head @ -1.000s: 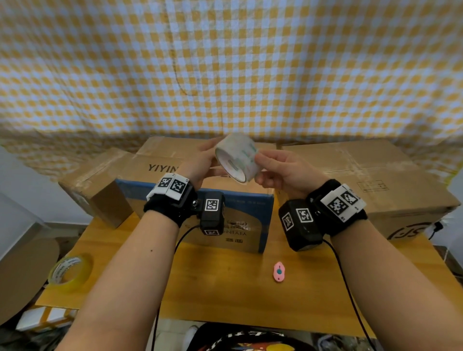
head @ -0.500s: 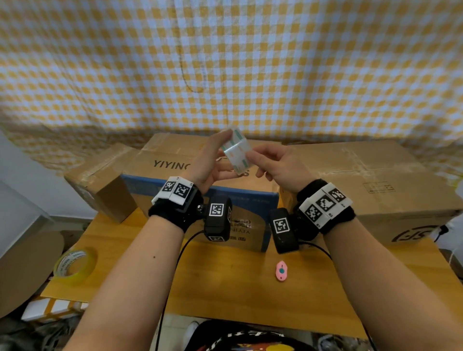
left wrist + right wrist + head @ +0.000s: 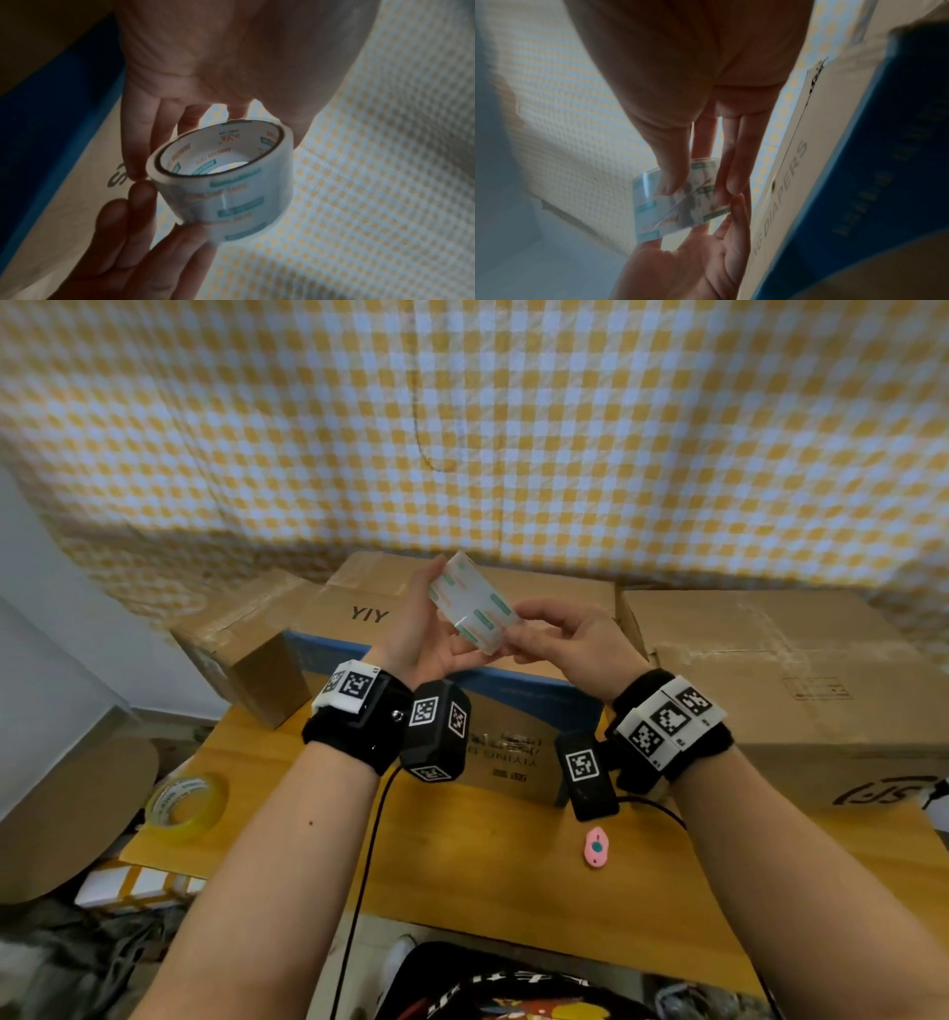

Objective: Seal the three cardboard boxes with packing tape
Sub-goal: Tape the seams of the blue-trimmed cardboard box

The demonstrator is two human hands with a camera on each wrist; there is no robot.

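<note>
Hovering above the blue-banded box [image 3: 452, 706], the tape roll [image 3: 472, 608] is pinched by left hand [image 3: 426, 634] and right hand [image 3: 570, 639] fingers, its axis pointing leftward.

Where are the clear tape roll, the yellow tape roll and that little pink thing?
Clear tape roll [image 3: 475, 603]: head view, its outer printed face.
Yellow tape roll [image 3: 186, 806]: head view, its top rim.
Pink thing [image 3: 596, 848]: head view, its middle.
</note>
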